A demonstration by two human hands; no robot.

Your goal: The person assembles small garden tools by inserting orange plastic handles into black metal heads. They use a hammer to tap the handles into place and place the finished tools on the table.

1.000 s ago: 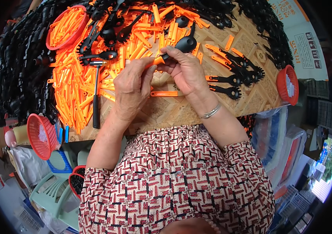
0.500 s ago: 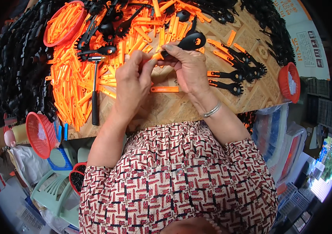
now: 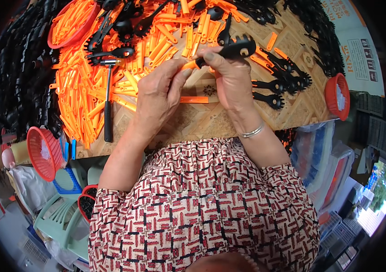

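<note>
1. The desk (image 3: 211, 122), patterned tan, is carrying everything: a broad spread of orange plastic sticks (image 3: 88, 99) is lying across its left and top, and heaps of black plastic pieces (image 3: 16, 81) are banking along its left and upper right edges.
2. A large flat package (image 3: 360, 41), pale with an orange corner and printed panels, is lying at the desk's upper right corner; its lettering is too small to judge.
3. Stacked clear plastic bins (image 3: 324, 158) are standing below the desk's right edge.
4. A red round basket (image 3: 70, 22) full of orange sticks is sitting at top left; another red basket (image 3: 338, 95) is resting on the right edge, and a third red basket (image 3: 43, 152) is hanging off the lower left.
5. A hammer (image 3: 107, 97) is lying upright among the sticks, left of the hands.
6. The right hand (image 3: 231, 79) is gripping a black fork-ended piece (image 3: 233, 47) above desk centre.
7. The left hand (image 3: 159, 97) is pinching an orange stick (image 3: 190, 65) with narrowed fingers, touching it to the black piece's handle end.
8. A single orange stick (image 3: 194, 99) is lying between the two wrists.
9. Against the earlier frames, both hands are sitting slightly higher on the desk, and the black piece is lying flatter.
</note>
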